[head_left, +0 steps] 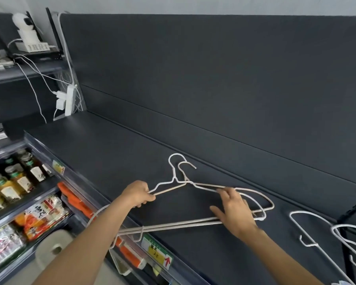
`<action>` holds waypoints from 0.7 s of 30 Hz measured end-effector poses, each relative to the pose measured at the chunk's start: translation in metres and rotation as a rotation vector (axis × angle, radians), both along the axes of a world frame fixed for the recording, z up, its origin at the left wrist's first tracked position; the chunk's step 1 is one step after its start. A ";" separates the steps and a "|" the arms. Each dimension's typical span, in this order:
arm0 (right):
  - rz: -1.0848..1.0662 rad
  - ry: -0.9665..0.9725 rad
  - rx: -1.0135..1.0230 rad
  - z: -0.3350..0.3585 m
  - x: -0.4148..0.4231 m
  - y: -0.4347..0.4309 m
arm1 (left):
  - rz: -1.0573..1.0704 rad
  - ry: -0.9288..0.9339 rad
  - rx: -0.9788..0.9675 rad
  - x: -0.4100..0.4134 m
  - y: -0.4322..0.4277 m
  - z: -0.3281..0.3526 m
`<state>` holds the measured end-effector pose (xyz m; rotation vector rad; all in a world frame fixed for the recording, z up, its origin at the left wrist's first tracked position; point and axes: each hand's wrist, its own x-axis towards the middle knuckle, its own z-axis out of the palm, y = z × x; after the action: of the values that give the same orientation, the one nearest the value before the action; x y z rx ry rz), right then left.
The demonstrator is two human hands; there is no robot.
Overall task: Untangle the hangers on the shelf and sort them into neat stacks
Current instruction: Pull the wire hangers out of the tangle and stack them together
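Working on a tangled pair of hangers (174,177), white wire, laid overlapped near the front of the dark shelf (111,157), both hooks (176,154) turned toward the back wall. Judged to be mid-separation, with nothing from this pair stacked yet.

To do it well: keep one hanger pinned flat and slide the other sideways along the shelf rather than lifting, to bring one hook clear of the other's shoulder without snagging. Mind the right-hand corner, the spot of closest crossing; hard to tell from here whether threaded through or merely lying on top. Ease, never yank: thin wire, likely to bend and spring. Mind the left end too, overhanging the front edge.

Gripped at the left shoulder by the left hand (139,194), fingers curled round the wires there. Touched on the right by the right hand (232,210), fingers spread and fairly straight, index tip on the upper shoulder wire, palm over the long bottom bars, closed round nothing. Spanning, then, the gap from one hand to the other.

Further right on the same shelf, well apart from the pair: loose hangers (312,245), not yet neat. Below the front edge: a price label (156,251), then bottles (23,182) and snack packets (43,217) on lower racks. At the far left back corner: a power strip (69,99) with white cables.
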<state>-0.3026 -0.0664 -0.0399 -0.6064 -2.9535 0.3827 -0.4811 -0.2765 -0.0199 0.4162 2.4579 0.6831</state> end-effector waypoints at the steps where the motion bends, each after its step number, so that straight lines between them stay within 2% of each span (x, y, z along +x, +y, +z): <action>1: -0.041 -0.015 0.028 0.000 -0.001 0.002 | -0.003 0.016 0.021 0.002 0.001 -0.001; 5: -0.080 -0.004 0.079 0.001 -0.006 0.009 | -0.009 0.130 0.046 0.011 0.002 -0.007; 10: -0.079 0.193 -0.145 0.012 -0.001 0.021 | -0.129 0.271 0.074 0.023 -0.012 0.001; 14: -0.060 0.238 -0.216 0.030 -0.008 0.027 | -0.318 0.379 -0.023 0.039 -0.027 0.021; 17: -0.032 0.247 -0.216 0.042 -0.023 0.028 | -0.442 0.454 -0.166 0.045 -0.040 0.026; 21: 0.023 0.211 -0.255 0.051 -0.043 0.022 | -0.409 0.543 -0.201 0.041 -0.055 0.023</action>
<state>-0.3451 -0.0445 0.0107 -0.5208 -2.7327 0.7830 -0.4398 -0.3311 0.0028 1.1021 2.7642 0.1554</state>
